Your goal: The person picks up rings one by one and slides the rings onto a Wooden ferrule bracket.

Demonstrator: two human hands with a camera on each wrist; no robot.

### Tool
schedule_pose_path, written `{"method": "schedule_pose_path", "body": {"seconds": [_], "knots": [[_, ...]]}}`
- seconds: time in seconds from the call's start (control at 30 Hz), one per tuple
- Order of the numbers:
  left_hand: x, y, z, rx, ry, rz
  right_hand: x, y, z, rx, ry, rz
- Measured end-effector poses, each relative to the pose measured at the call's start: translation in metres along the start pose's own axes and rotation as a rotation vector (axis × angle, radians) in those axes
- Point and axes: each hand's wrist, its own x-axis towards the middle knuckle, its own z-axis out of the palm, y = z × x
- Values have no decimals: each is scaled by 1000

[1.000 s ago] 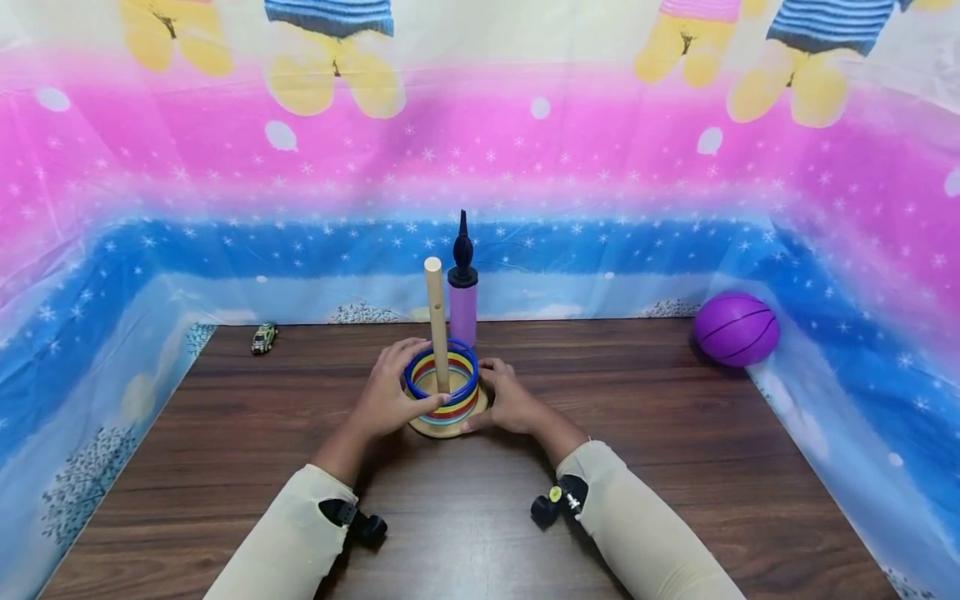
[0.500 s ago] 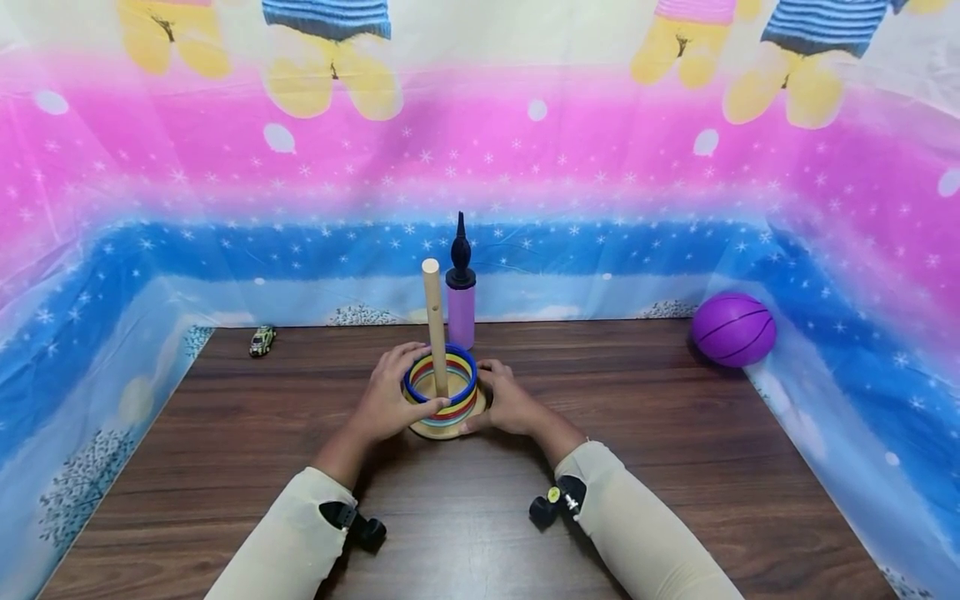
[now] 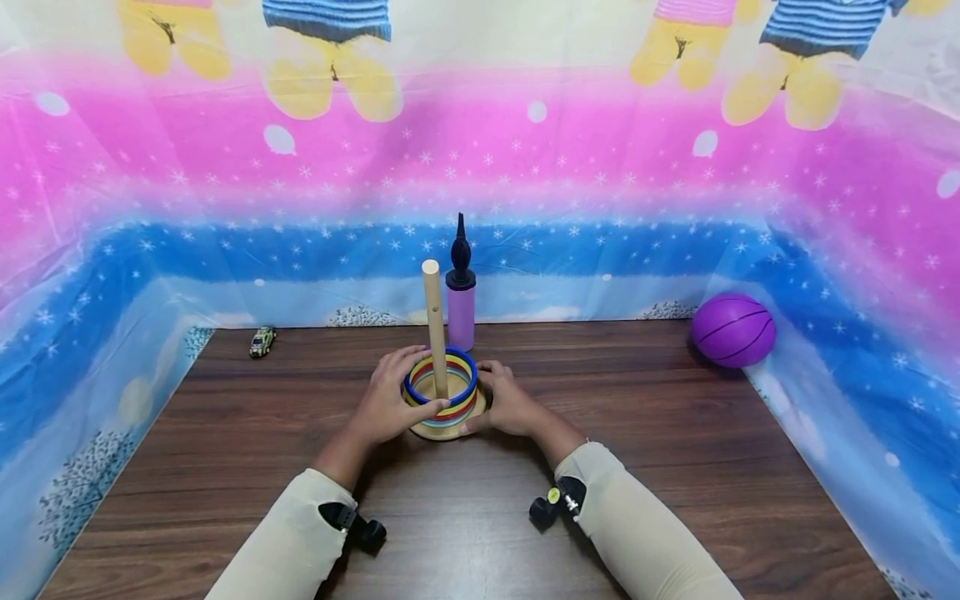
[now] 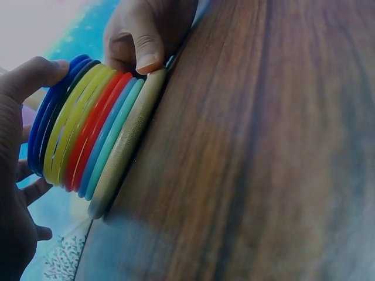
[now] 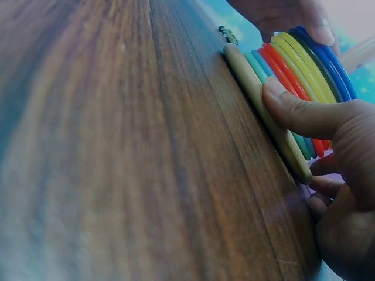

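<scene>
A wooden ring stacker stands at the table's middle, with a round base (image 3: pixel 446 432) and an upright peg (image 3: pixel 432 321). On it lies a stack of coloured rings (image 3: pixel 467 371), blue on top, then yellow, red and light blue (image 4: pixel 88 137). My left hand (image 3: pixel 384 402) grips the stack's left side, its thumb (image 4: pixel 32 79) on the top blue ring. My right hand (image 3: pixel 512 403) holds the right side, with the thumb (image 5: pixel 296 111) pressed on the lower rings (image 5: pixel 299 61) and base (image 5: pixel 258 96) and the fingers curled behind.
A purple air pump (image 3: pixel 461 304) stands just behind the stacker. A purple ball (image 3: pixel 732 330) lies at the far right corner, a small toy car (image 3: pixel 262 340) at the far left. Patterned sheets wall the brown wooden table (image 3: pixel 660 475) on three sides.
Both hands stay at the ring stack. The top blue ring sits a touch lower than a second ago.
</scene>
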Motion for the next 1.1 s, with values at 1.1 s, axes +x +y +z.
{"method": "schedule_pose_path", "body": {"seconds": [1.1], "knots": [[-19, -12, -20, 366, -8, -132, -18, 4, -6, 66, 35, 76]]}}
